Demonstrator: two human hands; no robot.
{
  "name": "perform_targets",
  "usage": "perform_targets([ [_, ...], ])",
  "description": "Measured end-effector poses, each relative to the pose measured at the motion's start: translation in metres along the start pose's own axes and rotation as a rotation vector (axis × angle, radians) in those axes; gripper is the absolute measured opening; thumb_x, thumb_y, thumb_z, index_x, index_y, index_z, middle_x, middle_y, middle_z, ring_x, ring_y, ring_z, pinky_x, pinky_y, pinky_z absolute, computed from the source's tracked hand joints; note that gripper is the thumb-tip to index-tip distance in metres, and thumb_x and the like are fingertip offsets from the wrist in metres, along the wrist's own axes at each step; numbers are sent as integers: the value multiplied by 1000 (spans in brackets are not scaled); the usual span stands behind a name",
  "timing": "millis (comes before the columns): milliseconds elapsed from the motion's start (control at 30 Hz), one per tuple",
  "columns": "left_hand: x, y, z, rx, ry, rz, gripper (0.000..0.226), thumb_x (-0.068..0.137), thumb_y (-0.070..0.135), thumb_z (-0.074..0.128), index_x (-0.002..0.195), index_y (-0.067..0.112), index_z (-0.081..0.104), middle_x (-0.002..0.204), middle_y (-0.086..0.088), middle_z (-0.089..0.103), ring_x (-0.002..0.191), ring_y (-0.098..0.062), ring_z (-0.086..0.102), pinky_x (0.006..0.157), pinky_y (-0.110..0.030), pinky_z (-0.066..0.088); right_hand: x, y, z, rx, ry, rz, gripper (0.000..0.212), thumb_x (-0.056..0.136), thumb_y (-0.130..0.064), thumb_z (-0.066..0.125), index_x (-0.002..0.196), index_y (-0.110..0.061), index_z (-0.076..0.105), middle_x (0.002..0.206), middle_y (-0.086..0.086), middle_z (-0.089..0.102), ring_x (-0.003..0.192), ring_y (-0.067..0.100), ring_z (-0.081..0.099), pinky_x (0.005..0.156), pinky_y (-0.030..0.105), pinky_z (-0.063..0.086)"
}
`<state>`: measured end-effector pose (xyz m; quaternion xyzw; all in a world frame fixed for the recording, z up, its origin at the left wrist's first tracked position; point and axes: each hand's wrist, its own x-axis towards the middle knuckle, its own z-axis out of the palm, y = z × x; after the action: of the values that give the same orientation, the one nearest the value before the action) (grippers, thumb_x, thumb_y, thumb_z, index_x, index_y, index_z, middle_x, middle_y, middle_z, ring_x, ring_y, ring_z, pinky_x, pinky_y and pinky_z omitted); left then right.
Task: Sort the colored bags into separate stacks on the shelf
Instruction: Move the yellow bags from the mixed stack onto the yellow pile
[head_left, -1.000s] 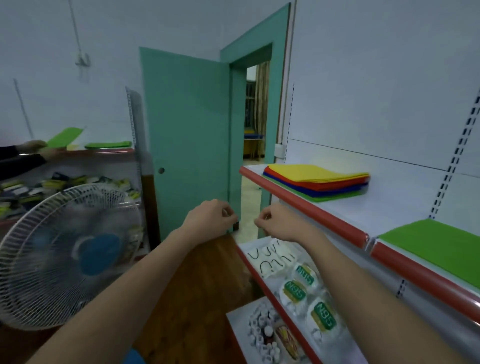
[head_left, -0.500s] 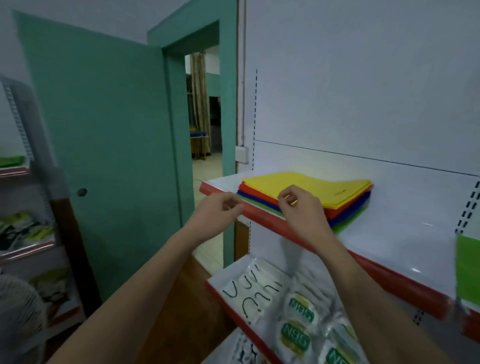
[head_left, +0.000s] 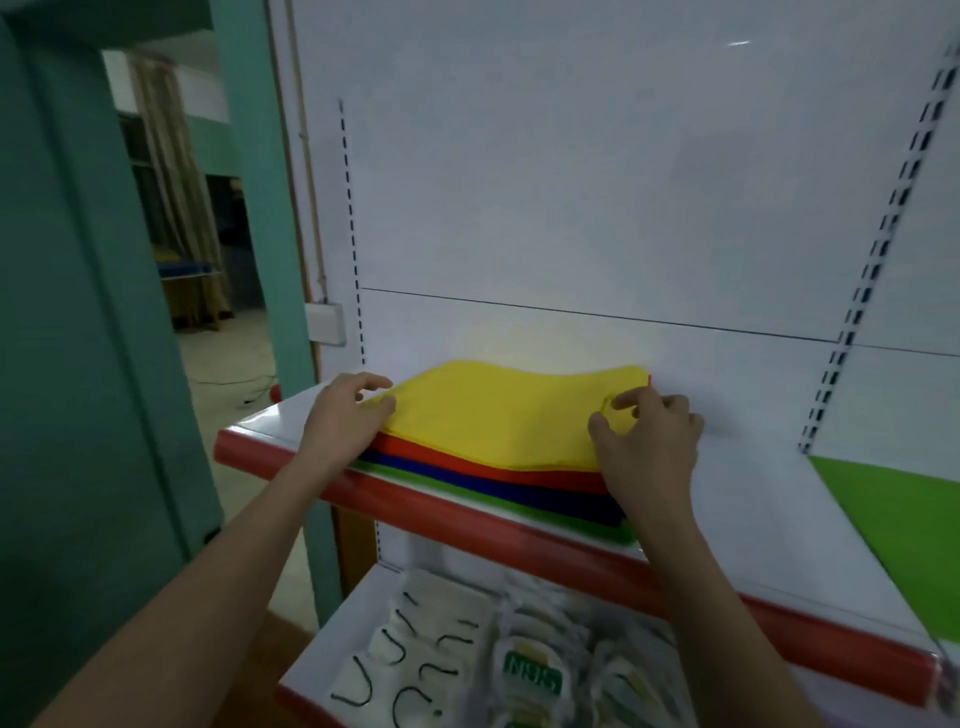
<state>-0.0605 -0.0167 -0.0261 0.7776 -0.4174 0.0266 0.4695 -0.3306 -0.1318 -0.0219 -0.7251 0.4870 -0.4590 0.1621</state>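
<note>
Yellow bag (head_left: 498, 410) tops stack, long axis along shelf (head_left: 737, 519); left hand (head_left: 343, 415), right hand (head_left: 644, 441) grip its ends.

One head-worn wide-angle view looks forward and slightly down, close to the white shelf (head_left: 727, 499) across the frame's middle; both forearms enter from the bottom edge, the doorway (head_left: 197, 218) fills the upper left

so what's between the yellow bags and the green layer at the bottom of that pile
In the head view, a red layer then a blue layer lie between the yellow bags and green layer.
</note>
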Motion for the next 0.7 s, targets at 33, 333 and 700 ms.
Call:
perform_targets([
  [33, 8, -2, 5, -3, -29, 3, 20, 89, 28, 64, 109, 26, 67, 122, 0, 59, 106, -18, 55, 94, -39, 46, 0, 2, 2, 14, -15, 35, 26, 89, -25, 66, 111, -12, 59, 115, 11, 46, 113, 31, 37, 84, 35, 33],
  [333, 26, -29, 23, -120, -151, 49, 29, 88, 33, 69, 115, 25, 69, 128, 3, 58, 117, -16, 52, 88, -28, 38, -12, 12, 9, 161, 94, 216, 27, 86, -28, 72, 108, -16, 63, 109, 10, 56, 88, 20, 53, 73, 34, 43],
  [700, 35, -37, 29, -48, -258, 66, 58, 76, 63, 69, 118, 23, 66, 132, 6, 53, 120, -18, 50, 95, -42, 47, -22, 22, 10, 100, 218, 126, 23, 93, -14, 57, 108, -24, 71, 101, 21, 65, 60, 14, 41, 56, 26, 32],
])
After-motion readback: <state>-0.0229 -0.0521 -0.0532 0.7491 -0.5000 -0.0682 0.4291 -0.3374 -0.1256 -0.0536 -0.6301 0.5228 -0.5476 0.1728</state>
